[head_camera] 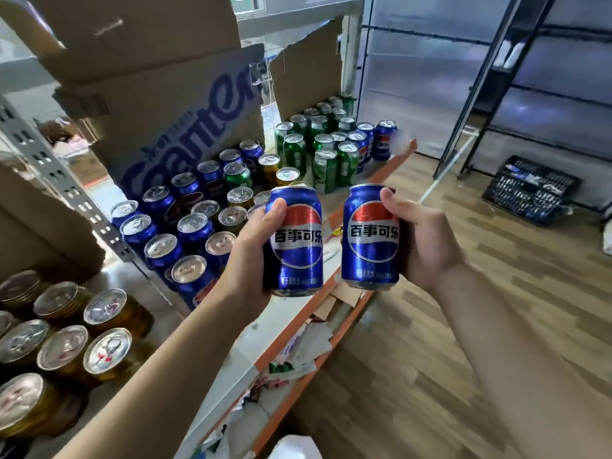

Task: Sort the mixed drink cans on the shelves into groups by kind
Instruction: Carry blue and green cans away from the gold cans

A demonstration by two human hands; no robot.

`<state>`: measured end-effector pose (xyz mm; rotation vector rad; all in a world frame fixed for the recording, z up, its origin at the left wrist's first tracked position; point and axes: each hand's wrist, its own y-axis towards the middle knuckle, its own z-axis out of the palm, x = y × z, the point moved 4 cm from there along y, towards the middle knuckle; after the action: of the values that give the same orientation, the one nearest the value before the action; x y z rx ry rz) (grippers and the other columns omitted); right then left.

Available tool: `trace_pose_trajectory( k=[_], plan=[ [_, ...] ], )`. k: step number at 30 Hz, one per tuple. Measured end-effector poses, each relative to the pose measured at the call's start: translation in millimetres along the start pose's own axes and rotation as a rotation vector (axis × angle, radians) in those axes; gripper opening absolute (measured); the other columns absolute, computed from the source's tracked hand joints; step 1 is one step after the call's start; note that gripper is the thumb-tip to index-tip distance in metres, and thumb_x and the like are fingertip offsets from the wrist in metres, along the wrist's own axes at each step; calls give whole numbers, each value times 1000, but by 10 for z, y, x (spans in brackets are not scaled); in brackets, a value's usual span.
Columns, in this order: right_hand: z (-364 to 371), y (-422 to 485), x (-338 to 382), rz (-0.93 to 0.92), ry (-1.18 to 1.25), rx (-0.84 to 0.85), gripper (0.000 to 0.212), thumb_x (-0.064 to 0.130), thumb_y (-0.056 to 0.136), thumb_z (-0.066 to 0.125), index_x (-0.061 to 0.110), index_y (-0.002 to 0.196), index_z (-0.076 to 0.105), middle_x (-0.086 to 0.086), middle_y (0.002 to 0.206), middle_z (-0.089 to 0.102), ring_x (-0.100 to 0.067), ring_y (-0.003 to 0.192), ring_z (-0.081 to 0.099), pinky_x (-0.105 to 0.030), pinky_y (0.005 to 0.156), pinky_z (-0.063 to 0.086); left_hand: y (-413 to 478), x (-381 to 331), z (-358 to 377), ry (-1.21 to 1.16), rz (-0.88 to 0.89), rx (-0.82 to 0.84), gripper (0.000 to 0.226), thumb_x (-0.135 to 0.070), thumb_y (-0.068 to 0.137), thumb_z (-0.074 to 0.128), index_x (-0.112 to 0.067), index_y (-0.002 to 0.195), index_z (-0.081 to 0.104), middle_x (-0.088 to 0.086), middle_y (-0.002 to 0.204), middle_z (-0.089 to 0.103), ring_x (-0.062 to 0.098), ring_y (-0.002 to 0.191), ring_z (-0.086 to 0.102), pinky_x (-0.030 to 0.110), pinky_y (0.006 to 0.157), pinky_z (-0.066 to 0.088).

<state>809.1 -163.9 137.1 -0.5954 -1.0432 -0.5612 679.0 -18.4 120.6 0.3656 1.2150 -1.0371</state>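
Observation:
My left hand (250, 256) grips a blue cola can (298, 246) upright, just in front of the shelf edge. My right hand (427, 240) grips a second, identical blue cola can (369, 240) beside it, a small gap between the two. On the shelf behind stand several blue cans (162, 226) mixed with a few gold-topped and green ones. Farther back is a cluster of green cans (323, 150) with a few blue cans (384, 140) at its right end. Gold cans (106, 309) stand at the lower left.
Large cardboard boxes (159, 77) sit behind the cans. The shelf's orange front rail (298, 323) runs diagonally, with paper scraps on the level below. A grey slotted upright (66, 180) divides the shelf bays. A black plastic crate (530, 190) and a dark rack stand on the wooden floor.

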Motion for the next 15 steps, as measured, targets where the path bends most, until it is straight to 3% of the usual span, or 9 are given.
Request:
trace_pose_trajectory(
  k=[6, 11, 15],
  plan=[
    [-106, 437, 211, -7, -7, -10, 39, 35, 81, 57, 8, 107, 67, -11, 91, 70, -25, 81, 68, -39, 79, 56, 505, -124, 152, -55, -21, 51, 62, -49, 79, 68, -13, 129, 58, 23, 126, 63, 41, 111, 64, 55, 89, 53],
    [-146, 780, 318, -8, -13, 7, 42, 36, 81, 59, 7, 110, 67, -12, 96, 69, -26, 85, 67, -41, 84, 55, 813, -298, 247, -41, 26, 20, 61, -46, 83, 67, -10, 130, 57, 27, 126, 62, 46, 106, 64, 64, 91, 50],
    [-202, 1047, 409, -17, -19, 37, 35, 33, 81, 56, 7, 103, 67, -9, 88, 71, -23, 79, 69, -33, 72, 58, 967, -375, 319, -45, 22, -29, 60, -46, 81, 61, -10, 128, 58, 26, 122, 65, 47, 106, 65, 66, 87, 51]
  ],
)
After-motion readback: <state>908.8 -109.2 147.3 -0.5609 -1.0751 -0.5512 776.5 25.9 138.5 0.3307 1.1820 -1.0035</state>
